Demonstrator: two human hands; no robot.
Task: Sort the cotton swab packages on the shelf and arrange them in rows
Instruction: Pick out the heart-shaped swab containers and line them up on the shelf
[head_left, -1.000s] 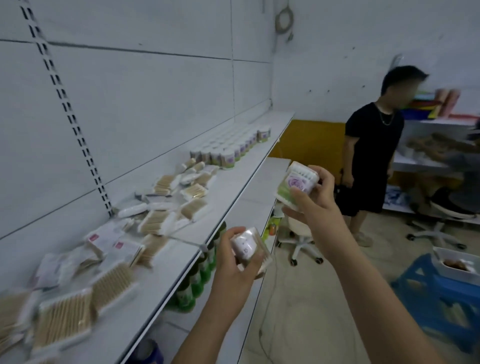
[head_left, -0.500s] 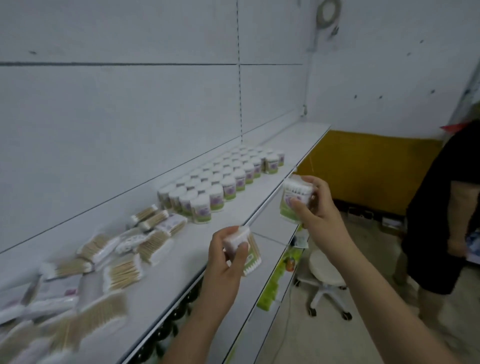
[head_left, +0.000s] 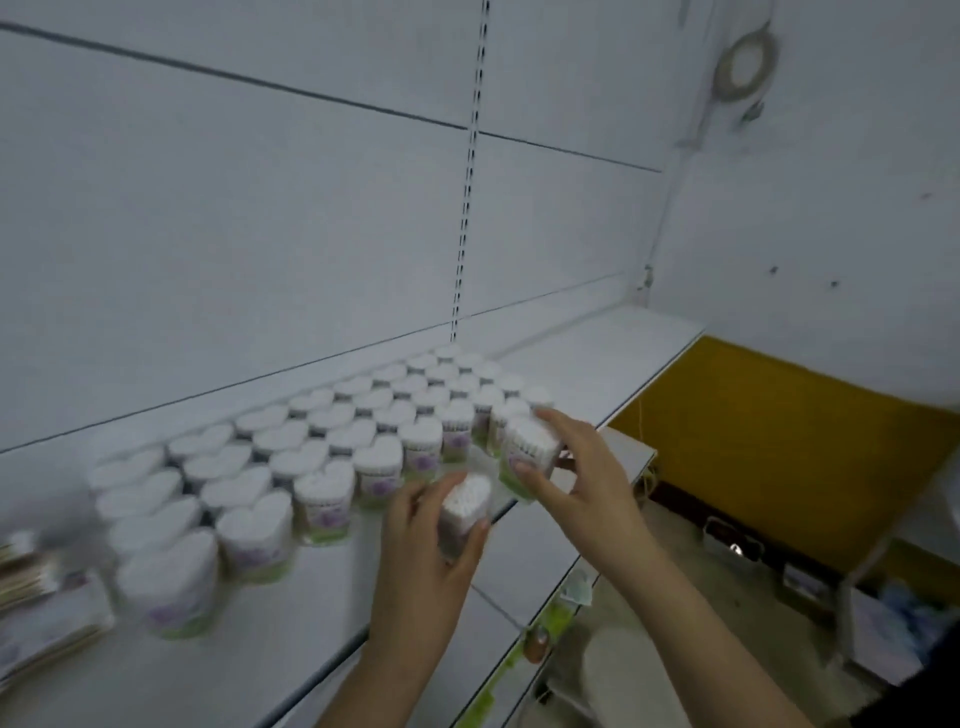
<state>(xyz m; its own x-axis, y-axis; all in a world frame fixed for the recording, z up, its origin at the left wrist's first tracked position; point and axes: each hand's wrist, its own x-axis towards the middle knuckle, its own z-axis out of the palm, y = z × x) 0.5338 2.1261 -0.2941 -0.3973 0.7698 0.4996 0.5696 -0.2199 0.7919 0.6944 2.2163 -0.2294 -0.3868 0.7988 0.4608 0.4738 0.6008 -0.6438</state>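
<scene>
Several heart-shaped tubs of cotton swabs (head_left: 332, 447) stand in rows on the white shelf (head_left: 597, 358). My left hand (head_left: 426, 551) grips one heart-shaped tub (head_left: 465, 506) near the shelf's front edge. My right hand (head_left: 576, 467) holds a second tub (head_left: 530, 452), tilted, right beside the front-right end of the rows. Flat packs of wooden-stick swabs (head_left: 31, 597) lie blurred at the far left of the shelf.
The shelf's right part is bare up to the corner wall. A lower shelf (head_left: 524, 561) juts out below the hands. A yellow wall panel (head_left: 779, 457), a white stool (head_left: 623, 675) and floor clutter lie to the lower right.
The view has swung towards the rows of tubs. Both hands have moved forward with their tubs, from in front of the shelf edge to the front-right end of the rows.
</scene>
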